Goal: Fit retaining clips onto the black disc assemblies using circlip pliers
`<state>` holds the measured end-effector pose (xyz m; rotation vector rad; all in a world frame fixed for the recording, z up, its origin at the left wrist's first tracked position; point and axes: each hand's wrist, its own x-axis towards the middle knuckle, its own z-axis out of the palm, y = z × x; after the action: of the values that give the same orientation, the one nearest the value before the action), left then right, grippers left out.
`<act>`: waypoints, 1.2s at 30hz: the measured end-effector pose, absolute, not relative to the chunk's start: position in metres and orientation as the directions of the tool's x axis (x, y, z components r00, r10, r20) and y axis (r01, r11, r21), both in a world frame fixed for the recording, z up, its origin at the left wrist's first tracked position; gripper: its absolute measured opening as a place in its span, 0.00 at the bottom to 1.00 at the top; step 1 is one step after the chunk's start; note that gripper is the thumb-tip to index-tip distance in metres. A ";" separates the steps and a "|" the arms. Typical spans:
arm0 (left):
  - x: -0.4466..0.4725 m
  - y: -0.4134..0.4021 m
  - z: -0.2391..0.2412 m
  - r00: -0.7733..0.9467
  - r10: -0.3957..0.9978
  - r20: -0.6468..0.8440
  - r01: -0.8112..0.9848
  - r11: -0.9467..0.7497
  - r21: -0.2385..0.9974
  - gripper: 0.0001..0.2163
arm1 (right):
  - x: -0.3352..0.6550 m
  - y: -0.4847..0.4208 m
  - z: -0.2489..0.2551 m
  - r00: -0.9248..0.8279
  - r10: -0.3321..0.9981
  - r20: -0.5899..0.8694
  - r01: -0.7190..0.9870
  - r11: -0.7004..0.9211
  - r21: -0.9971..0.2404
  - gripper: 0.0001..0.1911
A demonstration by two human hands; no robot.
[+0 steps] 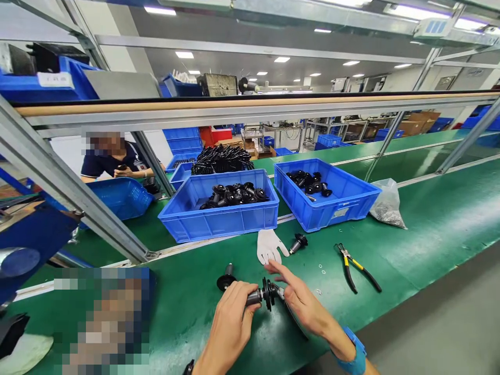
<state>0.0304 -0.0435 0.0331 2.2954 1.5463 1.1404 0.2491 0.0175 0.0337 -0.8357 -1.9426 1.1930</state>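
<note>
My left hand (pixel 234 317) is closed around the grey shaft of a black part with ribbed discs (pixel 269 294), held tilted above the green bench. My right hand (pixel 302 299) is at the disc end, its fingers stretched out; whether it touches the part is hard to tell. Between them, partly hidden, is a tool with a dark handle (pixel 296 319), its metal head close to the discs. A similar black part (pixel 225 280) stands just beyond my left hand. Another one (pixel 299 242) lies beside a white glove (pixel 269 246).
Pliers with yellow-black handles (pixel 357 268) lie at right, near small metal rings (pixel 321 269). Two blue bins (pixel 219 224) (pixel 332 208) of black parts stand behind, with a plastic bag (pixel 388 203) alongside. A metal post (pixel 97 192) rises at left; a person (pixel 113 156) sits beyond it.
</note>
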 end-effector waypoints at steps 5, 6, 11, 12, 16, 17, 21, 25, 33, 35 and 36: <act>0.030 -0.051 0.039 0.185 0.839 0.512 0.736 -0.464 0.493 0.12 | 0.250 0.009 0.037 -0.596 0.791 0.134 0.254 0.345 -0.904 0.41; 0.030 -0.052 0.040 0.186 0.837 0.514 0.738 -0.465 0.489 0.12 | 0.249 0.008 0.039 -0.592 0.790 0.158 0.257 0.371 -0.892 0.44; 0.031 -0.058 0.045 0.214 0.817 0.535 0.748 -0.489 0.449 0.11 | 0.244 0.004 0.046 -0.616 0.759 0.211 0.242 0.436 -0.867 0.44; 0.031 -0.059 0.046 0.220 0.815 0.537 0.751 -0.493 0.440 0.11 | 0.243 0.003 0.047 -0.613 0.759 0.220 0.244 0.447 -0.861 0.42; 0.034 -0.064 0.049 0.226 0.804 0.549 0.753 -0.502 0.426 0.11 | 0.245 0.002 0.050 -0.628 0.726 0.281 0.187 0.491 -0.851 0.40; 0.035 -0.065 0.050 0.227 0.801 0.554 0.748 -0.508 0.427 0.11 | 0.246 0.002 0.051 -0.628 0.720 0.294 0.167 0.494 -0.853 0.40; 0.041 -0.069 0.052 0.233 0.776 0.587 0.716 -0.545 0.437 0.13 | 0.246 -0.001 0.052 -0.613 0.708 0.351 0.084 0.500 -0.862 0.42; 0.046 -0.071 0.051 0.224 0.756 0.615 0.696 -0.566 0.442 0.13 | 0.243 -0.006 0.047 -0.605 0.699 0.382 0.056 0.515 -0.855 0.43; 0.042 -0.070 0.050 0.248 0.778 0.577 0.696 -0.558 0.452 0.12 | 0.247 -0.003 0.044 -0.634 0.638 0.436 0.072 0.610 -0.789 0.40; 0.039 -0.070 0.051 0.264 0.781 0.566 0.704 -0.557 0.440 0.11 | 0.250 -0.001 0.050 -0.667 0.599 0.443 0.097 0.660 -0.745 0.38; 0.038 -0.069 0.053 0.268 0.782 0.562 0.713 -0.554 0.431 0.10 | 0.252 0.000 0.053 -0.679 0.582 0.446 0.109 0.682 -0.723 0.38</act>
<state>0.0377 -0.0694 0.0528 2.4275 1.4352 1.1619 0.2521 0.0003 0.0531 -0.5282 -2.2063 0.8910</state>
